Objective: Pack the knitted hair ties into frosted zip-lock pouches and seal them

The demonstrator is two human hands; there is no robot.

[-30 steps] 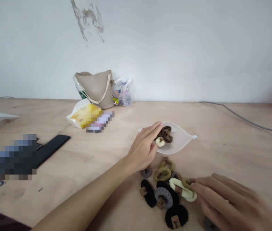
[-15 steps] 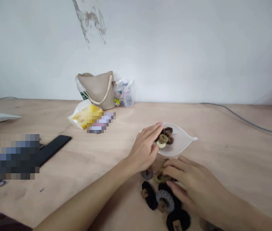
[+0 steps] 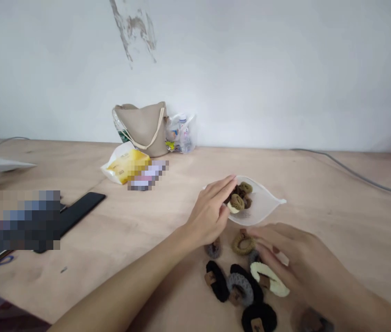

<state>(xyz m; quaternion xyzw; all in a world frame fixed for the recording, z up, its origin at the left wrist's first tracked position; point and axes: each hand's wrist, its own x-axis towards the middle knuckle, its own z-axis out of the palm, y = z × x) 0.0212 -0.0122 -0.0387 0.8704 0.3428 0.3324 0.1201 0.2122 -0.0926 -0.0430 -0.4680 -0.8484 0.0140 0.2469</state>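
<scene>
My left hand [image 3: 212, 213] pinches the near rim of a clear plastic bag [image 3: 262, 207] that lies on the wooden table [image 3: 336, 216] and holds its mouth apart. Inside the bag lie several hair ties [image 3: 240, 199], brown, olive and cream. My right hand [image 3: 302, 267] lies low over a loose pile in front of the bag, fingers stretched out and touching a cream hair tie [image 3: 270, 280]. Beside its fingertips lies an olive hair tie [image 3: 242, 243]. Black hair ties [image 3: 216, 282] and a grey one [image 3: 238, 287] lie nearer to me.
A beige bucket bag [image 3: 143, 127] and a plastic bag of small bottles [image 3: 181, 133] stand by the wall. A yellow packet [image 3: 126, 166] lies before them. A black flat object [image 3: 79, 211] lies left. A grey cable [image 3: 354, 173] runs across the right.
My right hand went from the pile to the bag's mouth and drew back onto the pile. More olive ties now lie in the bag. My left hand stayed on the rim.
</scene>
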